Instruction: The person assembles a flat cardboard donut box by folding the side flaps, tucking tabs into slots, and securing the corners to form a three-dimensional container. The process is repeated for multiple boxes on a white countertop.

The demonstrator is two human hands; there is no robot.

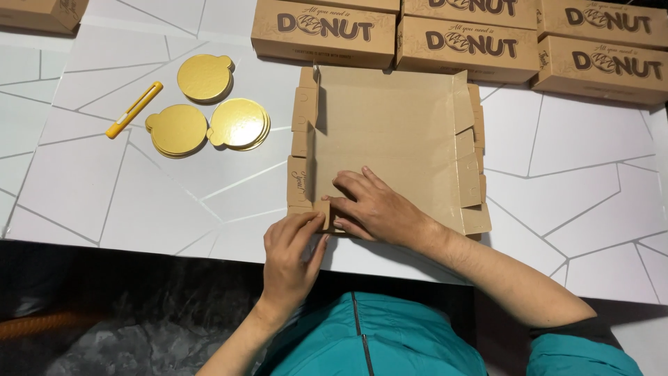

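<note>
My left hand [291, 252] pinches a small corner flap of the unfolded cardboard box [390, 139], fingers and thumb closed on that flap right at the near edge of the tabletop [139, 202]. My right hand [369, 209] lies just beside it, touching it, palm down and fingers spread flat on the inside floor of the box, pressing the near left part of the panel; it grips nothing. The box is a brown cardboard blank, partly folded, lying open with its inside up, roughly in the middle of the tabletop between the near and far edges. Its left side wall stands partly raised along a row of tabs, and its right side flaps are folded over in layers and lie lower. Along the far edge, just behind the blank, sit finished brown boxes [459, 35] with dark lettering, packed side by side and reaching toward the far right corner; the nearest ones almost touch the blank's far edge. Another brown box [42, 12] shows only in part at the far left corner. To the left of the blank, well apart from my hands, lie three small stacks of round gold cake boards [209, 108], each with a little tab, grouped close together. Further left of them lies a yellow utility knife [134, 109], set at a slant on the white tabletop with its grey line pattern.
</note>
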